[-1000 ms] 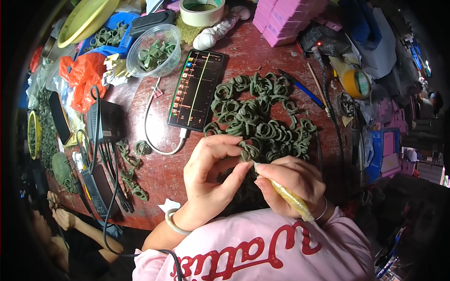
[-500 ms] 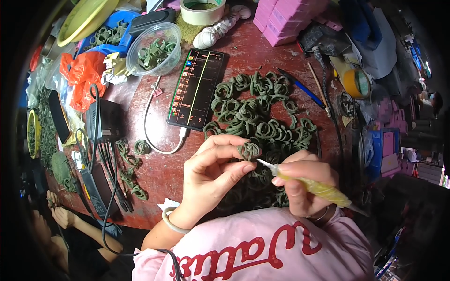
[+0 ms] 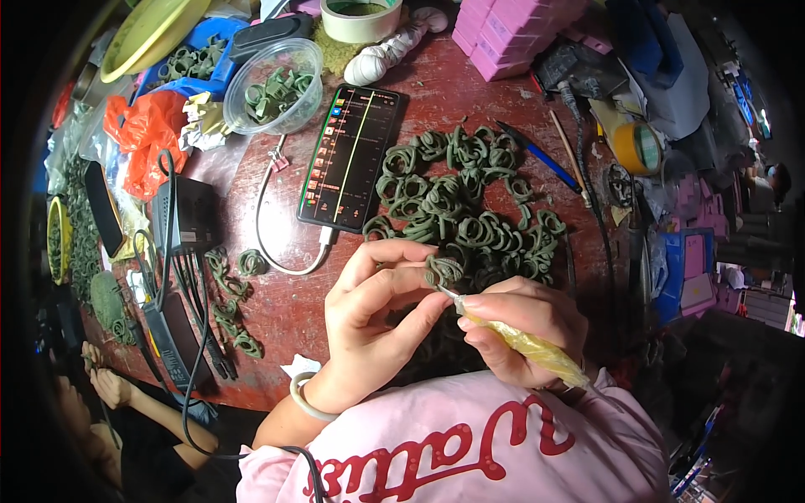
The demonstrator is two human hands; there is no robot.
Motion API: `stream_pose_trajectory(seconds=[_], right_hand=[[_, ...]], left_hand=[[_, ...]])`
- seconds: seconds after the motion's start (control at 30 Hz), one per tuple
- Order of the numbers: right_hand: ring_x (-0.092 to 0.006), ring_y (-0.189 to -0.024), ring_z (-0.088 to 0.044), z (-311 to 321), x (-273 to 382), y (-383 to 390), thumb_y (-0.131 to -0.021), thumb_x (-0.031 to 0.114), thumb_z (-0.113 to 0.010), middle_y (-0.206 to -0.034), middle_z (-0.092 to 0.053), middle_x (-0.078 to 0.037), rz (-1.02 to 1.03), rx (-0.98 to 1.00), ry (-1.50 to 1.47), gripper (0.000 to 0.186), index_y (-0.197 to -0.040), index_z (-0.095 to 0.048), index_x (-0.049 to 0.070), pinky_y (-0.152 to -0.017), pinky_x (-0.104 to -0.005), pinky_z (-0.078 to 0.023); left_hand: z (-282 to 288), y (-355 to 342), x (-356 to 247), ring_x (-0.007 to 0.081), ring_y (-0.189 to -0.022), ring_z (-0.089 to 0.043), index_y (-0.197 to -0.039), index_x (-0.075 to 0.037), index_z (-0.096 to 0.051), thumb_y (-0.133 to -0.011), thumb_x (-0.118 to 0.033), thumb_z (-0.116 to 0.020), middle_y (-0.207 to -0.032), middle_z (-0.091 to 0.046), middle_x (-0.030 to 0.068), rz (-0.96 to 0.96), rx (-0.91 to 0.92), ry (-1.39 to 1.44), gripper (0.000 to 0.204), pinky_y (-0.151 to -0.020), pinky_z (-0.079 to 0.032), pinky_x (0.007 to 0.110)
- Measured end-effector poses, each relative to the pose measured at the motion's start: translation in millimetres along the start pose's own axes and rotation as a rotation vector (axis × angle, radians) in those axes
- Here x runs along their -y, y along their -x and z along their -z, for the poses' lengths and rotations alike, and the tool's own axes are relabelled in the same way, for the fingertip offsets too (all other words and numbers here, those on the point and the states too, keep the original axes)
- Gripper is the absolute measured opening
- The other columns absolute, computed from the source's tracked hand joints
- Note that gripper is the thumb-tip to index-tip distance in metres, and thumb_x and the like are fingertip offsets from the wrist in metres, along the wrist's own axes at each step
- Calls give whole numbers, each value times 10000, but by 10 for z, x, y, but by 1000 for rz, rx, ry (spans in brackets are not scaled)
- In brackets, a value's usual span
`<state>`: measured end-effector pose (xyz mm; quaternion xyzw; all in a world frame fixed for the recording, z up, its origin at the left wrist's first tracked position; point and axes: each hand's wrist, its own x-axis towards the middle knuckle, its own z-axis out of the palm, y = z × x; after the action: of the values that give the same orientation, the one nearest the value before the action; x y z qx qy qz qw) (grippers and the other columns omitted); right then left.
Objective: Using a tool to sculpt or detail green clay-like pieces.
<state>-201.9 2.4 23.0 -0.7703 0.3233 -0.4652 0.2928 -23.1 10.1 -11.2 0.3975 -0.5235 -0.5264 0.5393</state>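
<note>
My left hand [image 3: 381, 306] pinches a dark green ring [image 3: 444, 270] with a ribbed, banded top between thumb and fingers. In my right hand [image 3: 532, 323] is a thin pointed tool [image 3: 527, 345] with a yellow wrapped handle, held like a pen. Its pale metal tip meets or nearly meets the ring's lower edge; I cannot tell which. Just beyond both hands lies a heap of similar green rings [image 3: 453, 197] on the worn red table [image 3: 293, 314]. Part of the heap is hidden beneath my hands.
A lit phone [image 3: 348, 159] with a white cable lies behind my left hand. Farther back stand a clear tub [image 3: 272, 88] of green pieces and pink blocks [image 3: 511, 33]. A blue pen [image 3: 541, 158] is at right, a black box [image 3: 186, 214] with cables at left. Another person's hands [image 3: 109, 386] show lower left.
My right hand has moved left, bringing the tool's tip in to the ring's lower edge. The ring has turned slightly in my left hand, which stays nearly in place.
</note>
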Motion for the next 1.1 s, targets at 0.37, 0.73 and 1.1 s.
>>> stream_pose_trajectory(seconds=[0.37,0.73,1.1], right_hand=[[-195,-596,-595,21,9,39,-864,102,-720,-789,-623,-74,136,61,296,266,-1074,-602,-13,-506,-310,-485],[-194,-695,-623,39,16,27,-801,86,-785,-901,-659,-57,-2,-4,70,387,-1143,-614,28,-584,-301,-520],[-183,-622,-595,58,17,20,-906,159,-696,-843,-635,-107,92,28,68,258,-1054,-622,-38,-514,-281,-493]], left_hand=[[13,2,13,215,-958,-673,-999,78,-661,-833,117,-664,-1131,-554,128,29,-25,-14,170,-815,-607,281],[153,3,14,274,-995,-683,-1110,72,-578,-877,98,-634,-1165,-577,136,541,45,894,241,-921,-559,351],[56,21,-23,233,-994,-674,-1071,67,-560,-870,136,-599,-1096,-598,116,388,62,687,216,-859,-573,316]])
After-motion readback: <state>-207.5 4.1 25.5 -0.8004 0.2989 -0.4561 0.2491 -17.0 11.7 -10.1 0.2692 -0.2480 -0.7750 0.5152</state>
